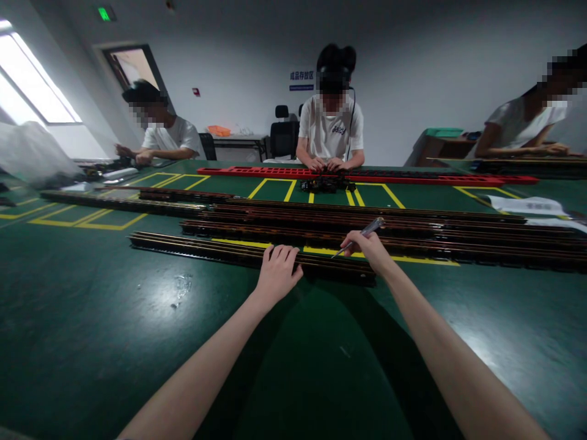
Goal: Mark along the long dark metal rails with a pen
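The left grip (pixel 277 272) lies over a long dark bar (pixel 197 246), with its fingers a bit bent and apart and its thumb off to the side. It touches the bar, but I can't tell how hard it presses. The right grip (pixel 364 247) is closed around a thin tool (pixel 373 225). The tool's tip points down at the bar, to the right of the left grip; I can't tell if it touches.

A pile of long bars (pixel 458 239) lies just behind, close to the right grip. Farther back are a red frame (pixel 477 179), some black parts (pixel 323 183) and a person (pixel 330 125) with both hands at those parts. Paper (pixel 527 205) lies far right, and a plastic bag (pixel 36 153) is far left.

The bar lies on the green surface (pixel 137 342), under the left grip and below the right grip.
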Motion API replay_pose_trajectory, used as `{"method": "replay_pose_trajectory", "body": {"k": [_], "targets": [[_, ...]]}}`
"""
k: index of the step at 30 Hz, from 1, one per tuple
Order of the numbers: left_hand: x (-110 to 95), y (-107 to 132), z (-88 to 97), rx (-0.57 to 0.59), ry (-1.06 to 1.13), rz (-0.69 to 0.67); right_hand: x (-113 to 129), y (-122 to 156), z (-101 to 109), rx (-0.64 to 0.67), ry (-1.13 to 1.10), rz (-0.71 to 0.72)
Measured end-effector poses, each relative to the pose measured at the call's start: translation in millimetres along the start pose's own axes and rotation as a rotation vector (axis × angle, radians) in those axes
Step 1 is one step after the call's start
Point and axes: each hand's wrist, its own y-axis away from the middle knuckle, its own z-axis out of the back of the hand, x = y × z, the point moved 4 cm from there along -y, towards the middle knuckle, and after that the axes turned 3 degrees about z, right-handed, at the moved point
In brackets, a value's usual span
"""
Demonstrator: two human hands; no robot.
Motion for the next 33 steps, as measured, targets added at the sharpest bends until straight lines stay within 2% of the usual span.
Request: {"method": "replay_pose_trajectory", "body": {"k": [6,11,22,33], "targets": [[0,1,-2.2,0.025,-0.005,-0.02,3,1,-10,0.075,0.045,0.043],[-1,1,-3.9,0.059,-0.016,-0.05,2,1,-10,0.098,0.037,0.028],[0,1,-5.8,0.063,-0.016,-0.1,-3,1,2,0.008,0.004,-0.026],[0,0,-5.5,0.068,-0.026,-0.097,-12,0,13,-0.065,-0.041,0.006]]}}
